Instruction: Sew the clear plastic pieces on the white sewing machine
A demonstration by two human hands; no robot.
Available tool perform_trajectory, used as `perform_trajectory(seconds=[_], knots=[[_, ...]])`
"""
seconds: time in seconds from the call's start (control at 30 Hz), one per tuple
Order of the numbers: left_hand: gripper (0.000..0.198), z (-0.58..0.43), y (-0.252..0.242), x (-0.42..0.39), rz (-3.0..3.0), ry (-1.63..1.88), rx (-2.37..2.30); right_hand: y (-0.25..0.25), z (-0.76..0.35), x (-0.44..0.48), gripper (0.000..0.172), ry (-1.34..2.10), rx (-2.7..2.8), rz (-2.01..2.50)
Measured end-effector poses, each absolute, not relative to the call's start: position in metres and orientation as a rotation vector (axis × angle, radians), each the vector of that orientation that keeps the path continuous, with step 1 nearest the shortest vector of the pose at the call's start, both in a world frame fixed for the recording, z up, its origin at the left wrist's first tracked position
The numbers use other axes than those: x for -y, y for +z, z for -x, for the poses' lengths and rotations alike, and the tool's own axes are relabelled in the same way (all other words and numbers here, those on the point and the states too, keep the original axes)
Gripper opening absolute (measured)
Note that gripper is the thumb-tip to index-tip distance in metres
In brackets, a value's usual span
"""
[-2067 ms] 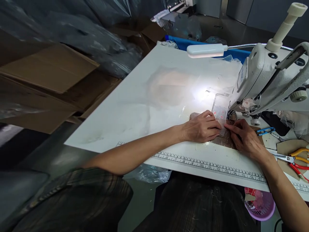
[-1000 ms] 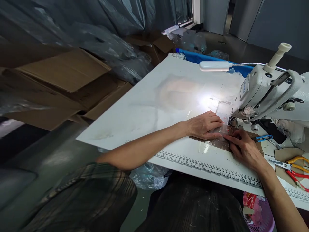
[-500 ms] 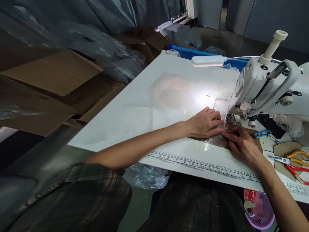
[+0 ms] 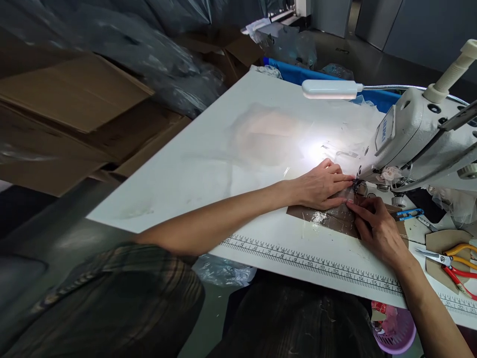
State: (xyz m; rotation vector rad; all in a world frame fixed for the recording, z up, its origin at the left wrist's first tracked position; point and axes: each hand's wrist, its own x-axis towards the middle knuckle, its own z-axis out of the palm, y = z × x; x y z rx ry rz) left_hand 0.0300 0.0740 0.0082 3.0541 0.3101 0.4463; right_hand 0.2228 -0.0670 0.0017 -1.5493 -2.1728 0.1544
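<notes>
My left hand [image 4: 325, 186] lies flat with its fingers stretched toward the needle area of the white sewing machine [image 4: 402, 129]. Under its fingertips is a small piece of thin, sheer fabric [image 4: 348, 195], mostly covered by the hands. My right hand [image 4: 377, 224] is closed, its thumb and forefinger pinching the near edge of that fabric. The fingertips of both hands almost meet just in front of the presser foot. A brown taped patch [image 4: 324, 219] covers the tabletop beneath them. The needle itself is hidden.
Right of my right hand lie blue thread snips [image 4: 409, 214], orange-handled scissors [image 4: 436, 256] and a red-handled tool [image 4: 456, 283]. A ruler strip [image 4: 313, 264] runs along the table's front edge. A lamp [image 4: 331, 89] hangs above. Cardboard boxes [image 4: 74, 94] stand left; a purple basket [image 4: 400, 333] is below.
The view has shifted, so the machine appears larger and farther right. My left fingertips have moved closer to the presser foot. A small red mark by the fingers is now out of sight.
</notes>
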Motion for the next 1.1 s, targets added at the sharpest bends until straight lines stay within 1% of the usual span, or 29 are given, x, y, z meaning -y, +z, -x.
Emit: perform_trajectory(seconds=[0.23, 0.47, 0.67, 0.8, 0.9, 0.97, 1.1], knots=[[0.039, -0.028, -0.001, -0.074, -2.958, 0.517, -0.327, 0.005, -0.223, 0.068, 0.034, 0.178, 2.18, 1.57], [0.041, -0.031, -0.004, -0.072, -3.056, 0.575, -0.328, 0.003, -0.223, 0.067, 0.033, 0.131, 2.181, 1.54], [0.038, -0.034, -0.009, -0.068, -3.121, 0.626, -0.357, 0.003, -0.222, 0.066, 0.033, 0.129, 2.16, 1.54], [0.04, -0.031, -0.004, -0.066, -3.094, 0.748, -0.412, 0.004, -0.222, 0.066, 0.032, 0.126, 2.152, 1.512], [0.028, -0.027, 0.001, -0.067, -3.009, 0.835, -0.244, 0.003, -0.223, 0.065, 0.033, 0.121, 2.142, 1.502], [0.021, -0.025, 0.004, -0.068, -2.943, 0.814, -0.063, 0.002, -0.224, 0.065, 0.033, 0.127, 2.135, 1.501], [0.017, -0.025, 0.005, -0.068, -2.866, 0.722, 0.108, -0.002, -0.225, 0.065, 0.033, 0.117, 2.097, 1.479]])
